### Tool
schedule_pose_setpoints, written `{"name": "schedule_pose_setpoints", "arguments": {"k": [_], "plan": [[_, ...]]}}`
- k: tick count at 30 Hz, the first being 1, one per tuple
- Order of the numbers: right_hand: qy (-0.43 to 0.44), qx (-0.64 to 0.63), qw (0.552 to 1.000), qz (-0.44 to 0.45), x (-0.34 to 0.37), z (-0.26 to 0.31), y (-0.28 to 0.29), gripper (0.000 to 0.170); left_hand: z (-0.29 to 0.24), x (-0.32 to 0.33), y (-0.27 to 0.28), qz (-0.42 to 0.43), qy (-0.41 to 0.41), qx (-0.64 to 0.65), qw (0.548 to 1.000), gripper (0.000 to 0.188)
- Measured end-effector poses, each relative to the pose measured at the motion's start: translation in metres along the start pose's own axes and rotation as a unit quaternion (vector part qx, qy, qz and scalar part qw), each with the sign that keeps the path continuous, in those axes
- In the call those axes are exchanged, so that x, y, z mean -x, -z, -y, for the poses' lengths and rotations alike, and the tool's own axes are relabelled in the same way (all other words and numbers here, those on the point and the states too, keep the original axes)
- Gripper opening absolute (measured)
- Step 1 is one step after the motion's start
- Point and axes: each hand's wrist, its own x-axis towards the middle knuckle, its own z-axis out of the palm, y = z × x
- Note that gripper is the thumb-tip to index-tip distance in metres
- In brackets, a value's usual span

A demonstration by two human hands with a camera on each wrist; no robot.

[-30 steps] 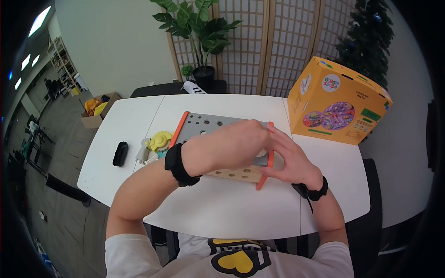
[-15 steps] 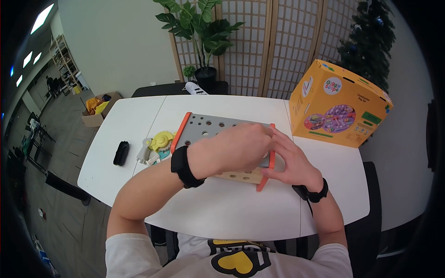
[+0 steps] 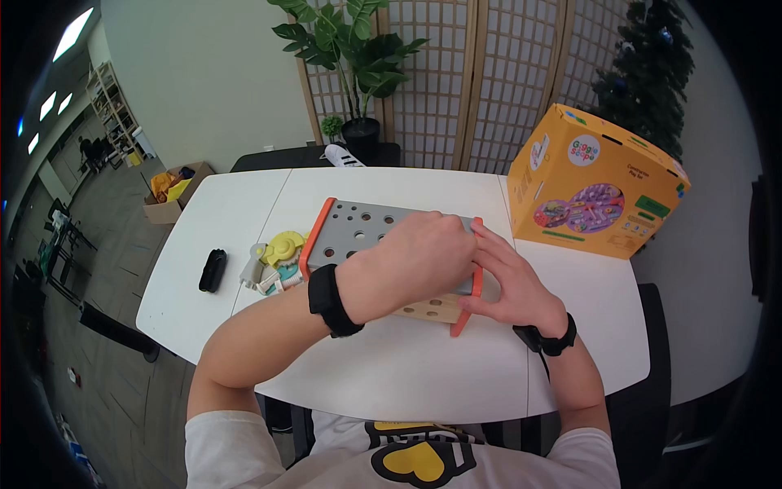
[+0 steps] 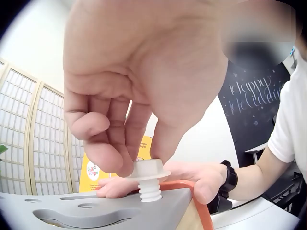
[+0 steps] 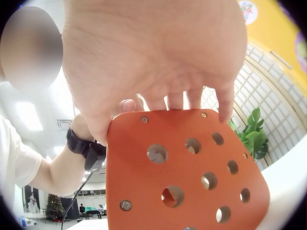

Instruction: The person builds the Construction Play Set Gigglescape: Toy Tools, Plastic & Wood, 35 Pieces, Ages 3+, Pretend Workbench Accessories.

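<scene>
While it pinches a white bolt (image 4: 148, 168), the left hand (image 4: 144, 81) is curled.

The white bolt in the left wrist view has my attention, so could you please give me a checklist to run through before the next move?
1. Bolt held: ok, the left hand pinches its head.
2. Bolt upright: ok, it looks roughly upright.
3. Bolt fully seated: not ok, threads show above the grey top.
4. Bench steadied: ok, the right hand grips the orange end panel.
5. Bolt tip engaged below: cannot tell, it is hidden.
</scene>
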Motion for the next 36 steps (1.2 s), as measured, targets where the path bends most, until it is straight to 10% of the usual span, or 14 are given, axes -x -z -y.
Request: {"name": "schedule_pose_setpoints", "arguments": {"k": [10, 13, 16, 25, 31, 36], "plan": [[-0.007, -0.014, 1.000, -0.020, 0.003, -0.006, -0.005, 0.065, 0.013, 0.002, -0.004, -0.013, -0.115, 0.186, 0.976, 0.019], [-0.008, -0.014, 1.000, -0.006, 0.002, -0.005, -0.002, 0.064, 0.001, 0.004, -0.005, -0.090, -0.040, 0.121, 0.988, 0.017], [-0.009, -0.011, 1.000, 0.004, 0.000, 0.000, 0.001, 0.064, -0.006, 0.000, 0.003, 0.019, 0.033, 0.039, 0.998, 0.016], [-0.009, -0.018, 1.000, 0.003, 0.001, 0.001, 0.002, 0.066, 0.007, 0.004, 0.013, 0.059, -0.086, 0.246, 0.964, 0.009], [-0.013, -0.011, 1.000, 0.009, 0.002, -0.003, -0.001, 0.068, 0.001, 0.001, -0.008, -0.099, 0.013, 0.083, 0.991, 0.009], [-0.009, -0.009, 1.000, 0.010, 0.001, -0.002, 0.000, 0.066, 0.009, 0.000, -0.014, -0.021, -0.027, 0.091, 0.995, 0.009]]}}
